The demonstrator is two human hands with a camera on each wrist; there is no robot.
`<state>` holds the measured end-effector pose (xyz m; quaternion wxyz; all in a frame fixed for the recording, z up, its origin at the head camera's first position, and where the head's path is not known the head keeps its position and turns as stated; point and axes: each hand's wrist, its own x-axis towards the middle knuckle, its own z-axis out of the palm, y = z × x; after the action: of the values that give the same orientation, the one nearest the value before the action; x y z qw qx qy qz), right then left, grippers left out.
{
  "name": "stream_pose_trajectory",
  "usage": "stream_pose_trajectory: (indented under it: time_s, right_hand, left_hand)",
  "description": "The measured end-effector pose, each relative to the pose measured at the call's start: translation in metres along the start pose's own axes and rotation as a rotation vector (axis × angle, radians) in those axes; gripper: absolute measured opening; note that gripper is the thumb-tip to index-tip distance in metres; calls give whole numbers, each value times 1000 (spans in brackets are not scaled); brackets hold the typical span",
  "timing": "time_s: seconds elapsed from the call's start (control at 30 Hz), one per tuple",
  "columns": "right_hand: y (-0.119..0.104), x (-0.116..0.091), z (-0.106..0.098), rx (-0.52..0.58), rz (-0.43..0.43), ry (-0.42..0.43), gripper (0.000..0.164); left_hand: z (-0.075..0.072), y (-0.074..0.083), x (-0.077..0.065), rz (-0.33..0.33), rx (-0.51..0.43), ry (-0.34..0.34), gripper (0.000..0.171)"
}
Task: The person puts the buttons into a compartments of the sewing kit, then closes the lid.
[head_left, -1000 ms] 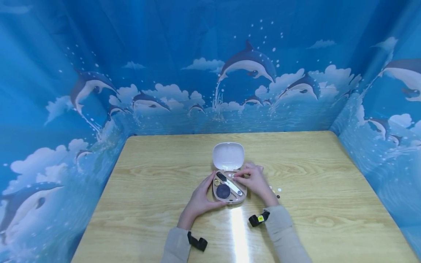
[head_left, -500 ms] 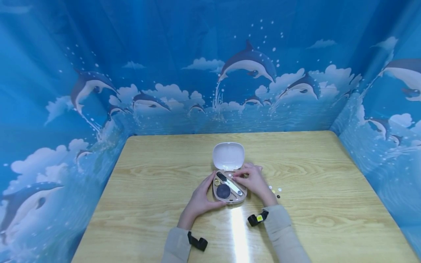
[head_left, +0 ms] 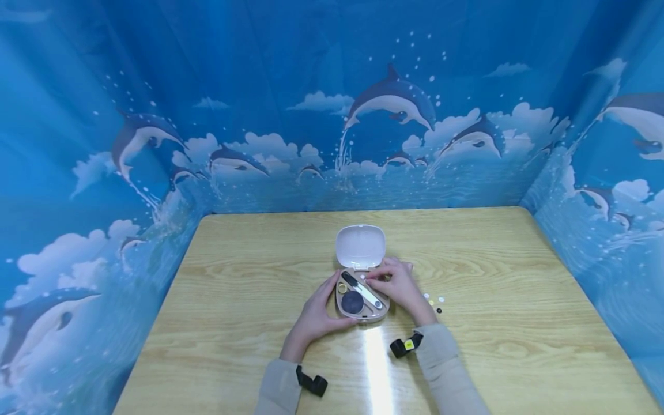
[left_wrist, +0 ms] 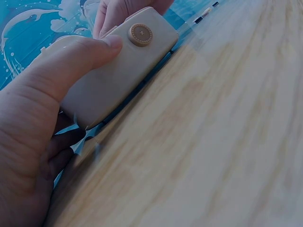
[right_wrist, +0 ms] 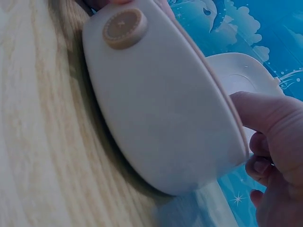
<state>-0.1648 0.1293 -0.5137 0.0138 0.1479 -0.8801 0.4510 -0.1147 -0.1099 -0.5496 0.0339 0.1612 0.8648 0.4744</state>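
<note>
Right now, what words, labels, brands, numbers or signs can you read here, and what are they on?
"+"-like mark: on the round tan knob of the case.
Yellow label on the right wrist's black device: too small to read.
No readable words, brands or numbers.

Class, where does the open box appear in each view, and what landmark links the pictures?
Head: the open box is below and slightly right of centre.
Left wrist: the box is upper left of centre.
Right wrist: the box fills the middle.
Shared landmark: the right hand.
</note>
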Motion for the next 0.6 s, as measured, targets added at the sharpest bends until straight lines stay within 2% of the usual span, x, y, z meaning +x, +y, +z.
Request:
stream_pose_trajectory:
  time_s: [0.3,0.6]
  right_hand:
    - [-1,-1,-8,32,-24,39,12]
    - [-4,-5,-22,16,-38,60,11]
  left_hand:
    - [0,0,0,9,-2,3,120]
    - [0,1,0,10,-6,6,121]
